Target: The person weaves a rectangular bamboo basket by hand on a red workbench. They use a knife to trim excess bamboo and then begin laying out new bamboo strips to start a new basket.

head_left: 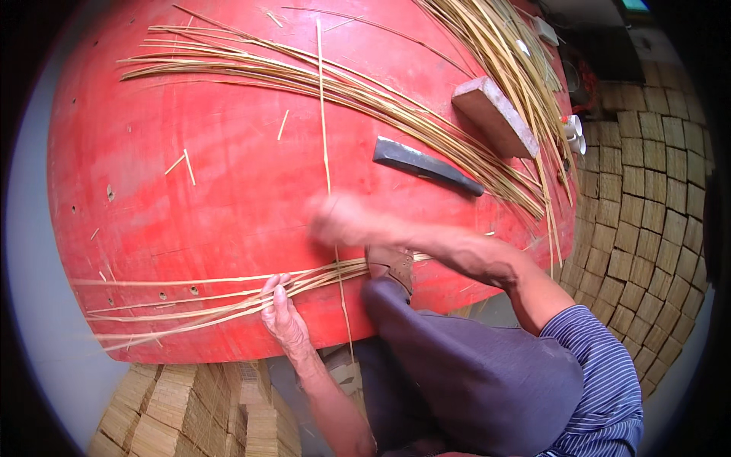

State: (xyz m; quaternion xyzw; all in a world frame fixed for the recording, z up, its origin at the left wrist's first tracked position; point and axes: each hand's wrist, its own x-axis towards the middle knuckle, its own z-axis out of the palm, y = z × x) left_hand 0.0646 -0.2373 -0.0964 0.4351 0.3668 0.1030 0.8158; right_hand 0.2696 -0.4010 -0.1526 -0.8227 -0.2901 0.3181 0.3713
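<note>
A thin bundle of bamboo strips lies along the near edge of the red board, its loose ends fanning out to the left. My left hand is closed around these strips. A brown shoe rests on the bundle, pinning it to the board. One long single strip runs across the bundle, from the far side down past the near edge. Over this strip is my right hand, smeared by motion; its fingers cannot be made out. Beyond it lies a flat dark metal blade.
On the red board, a longer strip bundle spans the far side. A brick-like block sits beside a thick strip pile at the right. Stacks of cut bundles stand on the floor at right and lower left.
</note>
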